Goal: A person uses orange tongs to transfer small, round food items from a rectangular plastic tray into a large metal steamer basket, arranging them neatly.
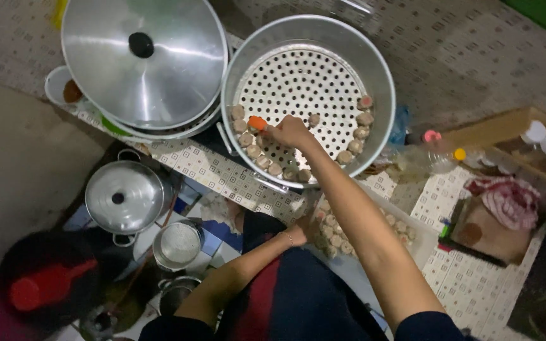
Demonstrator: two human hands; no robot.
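The right hand (pixel 291 131) pinches a dumpling (pixel 258 122) over the steamer pot (pixel 374 63) at the counter's back edge. The left hand (pixel 301 230) touches dumplings in the tray (pixel 421 243); I cannot tell its grip.

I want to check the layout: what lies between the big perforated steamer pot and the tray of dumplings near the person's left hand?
In the head view, only a strip of patterned tiled counter separates the steamer pot from the tray; the right arm crosses above it.
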